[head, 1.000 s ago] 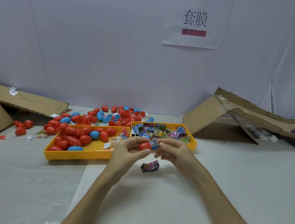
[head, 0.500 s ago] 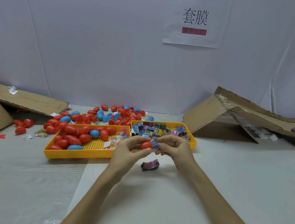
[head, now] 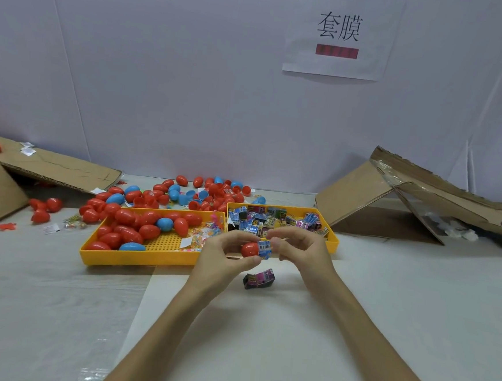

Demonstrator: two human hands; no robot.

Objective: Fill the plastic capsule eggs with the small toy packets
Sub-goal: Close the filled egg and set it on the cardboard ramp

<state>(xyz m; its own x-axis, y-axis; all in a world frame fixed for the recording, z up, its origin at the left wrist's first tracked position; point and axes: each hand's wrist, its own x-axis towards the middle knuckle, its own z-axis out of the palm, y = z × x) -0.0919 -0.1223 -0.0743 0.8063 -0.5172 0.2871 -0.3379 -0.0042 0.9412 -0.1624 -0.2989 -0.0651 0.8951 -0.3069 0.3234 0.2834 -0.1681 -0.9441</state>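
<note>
Left hand (head: 223, 256) pinches red capsule egg (head: 250, 249) between thumb and fingers; right hand (head: 302, 250) pinches blue toy packet (head: 264, 249) against egg's open end, above white table (head: 386, 291). Dark packet (head: 258, 279) lies just below. Behind: yellow egg tray (head: 136, 258), packet tray (head: 333, 240).

Single head view, wide-angle, facing forward-down across table (head: 399, 307) toward wall (head: 192, 80).

Bright, even overhead light, with shadows soft and short under the white paper sign (head: 338, 62), the long yellow plastic tray (head: 136, 260) and the small dark crumpled toy packet (head: 258, 279). Pale sheen streaks the clear plastic film (head: 90, 379) at lower left. Edges bow; fine detail slightly soft.
</note>
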